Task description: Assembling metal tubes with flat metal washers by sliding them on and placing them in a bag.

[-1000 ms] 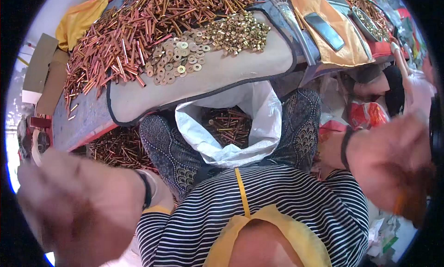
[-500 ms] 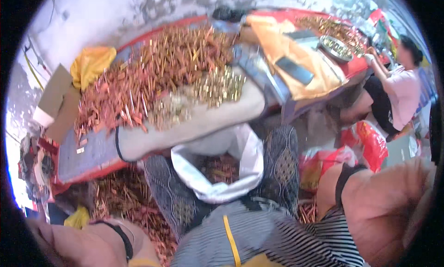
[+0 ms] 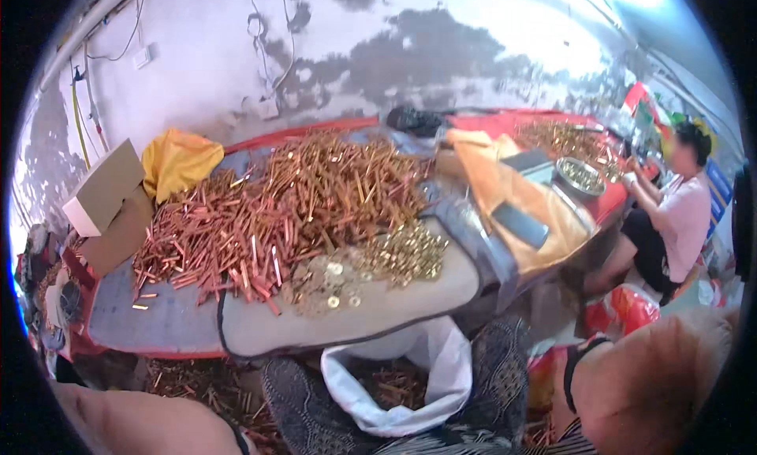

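My left hand (image 3: pixel 138 419) is raised close at the lower left rim, with a black band behind it; its fingers are out of sight. At the lower right, my right hand (image 3: pixel 658 376) looms large and blurred near the rim. A black band (image 3: pixel 576 372) circles that arm, and those fingers are hidden too. Neither hand shows anything held. Between my knees stands a white sack (image 3: pixel 339 376) with copper-coloured strips inside. Ahead on the low table lies a big heap of copper-coloured metal strips (image 3: pixel 315 195), beside a smaller pile of short brass-coloured pieces (image 3: pixel 406 254).
A grey mat (image 3: pixel 268 325) covers the near table edge. An orange cloth (image 3: pixel 544 250) carries a phone (image 3: pixel 520 224), with a metal bowl (image 3: pixel 579 177) beyond. A person (image 3: pixel 678 210) sits at the right. A cardboard box (image 3: pixel 106 191) and yellow cloth (image 3: pixel 181 159) stand left.
My view has tilted upward, so more wall shows and the table and sack sit lower in the picture. Both my raised arms remain at the lower rims, with less of them showing.
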### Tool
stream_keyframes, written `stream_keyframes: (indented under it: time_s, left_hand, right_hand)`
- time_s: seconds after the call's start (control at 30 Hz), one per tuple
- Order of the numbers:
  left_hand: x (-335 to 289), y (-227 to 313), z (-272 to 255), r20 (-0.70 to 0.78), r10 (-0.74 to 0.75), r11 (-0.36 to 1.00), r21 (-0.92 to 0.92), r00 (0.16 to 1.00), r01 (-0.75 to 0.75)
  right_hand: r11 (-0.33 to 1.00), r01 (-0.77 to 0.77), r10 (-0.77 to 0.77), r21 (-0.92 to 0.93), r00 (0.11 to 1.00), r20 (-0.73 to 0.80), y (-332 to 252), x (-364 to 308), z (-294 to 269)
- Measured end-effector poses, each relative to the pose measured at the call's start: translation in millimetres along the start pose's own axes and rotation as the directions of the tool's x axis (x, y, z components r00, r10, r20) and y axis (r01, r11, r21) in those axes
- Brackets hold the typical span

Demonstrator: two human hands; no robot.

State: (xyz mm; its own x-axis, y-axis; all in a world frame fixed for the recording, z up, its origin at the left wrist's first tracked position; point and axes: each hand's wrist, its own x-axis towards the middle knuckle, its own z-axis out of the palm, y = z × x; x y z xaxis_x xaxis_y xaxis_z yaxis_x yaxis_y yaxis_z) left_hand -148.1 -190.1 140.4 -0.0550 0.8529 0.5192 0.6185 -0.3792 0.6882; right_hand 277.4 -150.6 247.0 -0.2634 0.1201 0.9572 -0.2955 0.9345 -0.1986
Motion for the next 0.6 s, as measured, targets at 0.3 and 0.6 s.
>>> stream_keyframes:
  time_s: [0.3, 0.6]
  left_hand:
    - [7.9, 0.7, -7.5, -0.02, 0.031, 0.999, -0.016, 0.999, -0.031]
    - [8.3, 19.3, -23.6, -0.04, 0.083, 0.996, 0.042, 0.996, -0.082]
  right_hand:
    - [0.998, -0.046, 0.046, 0.04, 0.999, 0.016, 21.7, 13.6, 9.4]
    - [0.994, -0.094, 0.093, 0.064, 0.996, 0.005, 31.2, 16.7, 2.5]
